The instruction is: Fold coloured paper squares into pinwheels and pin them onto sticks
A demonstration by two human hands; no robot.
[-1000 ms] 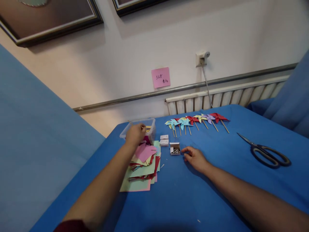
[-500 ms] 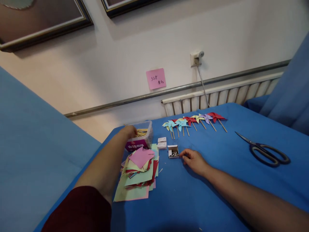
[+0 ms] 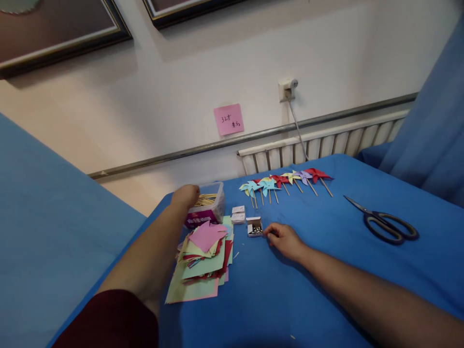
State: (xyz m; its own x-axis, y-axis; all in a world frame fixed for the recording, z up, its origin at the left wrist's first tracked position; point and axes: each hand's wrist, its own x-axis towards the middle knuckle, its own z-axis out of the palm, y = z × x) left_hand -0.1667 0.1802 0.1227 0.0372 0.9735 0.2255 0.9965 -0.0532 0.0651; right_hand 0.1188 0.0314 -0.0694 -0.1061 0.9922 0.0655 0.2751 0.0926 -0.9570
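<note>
Left hand [image 3: 185, 195] curled loosely over the near rim of the clear tub [image 3: 214, 209], fingertips down among the sticks [image 3: 207, 198]; whether any was actually pinched could not be told. Right hand [image 3: 286, 239] rested on the blue cloth [image 3: 326, 270], fingers half bent, grasping nothing, tips just beside the open box of pins [image 3: 254, 227]. Risks judged from there: tub tipped by a careless pull, sticks spilled onto the paper stack [image 3: 205, 256] touching its front; pin box nudged and pins scattered. Finished pinwheels [image 3: 282, 181] and scissors [image 3: 386, 225] lay well apart.
</note>
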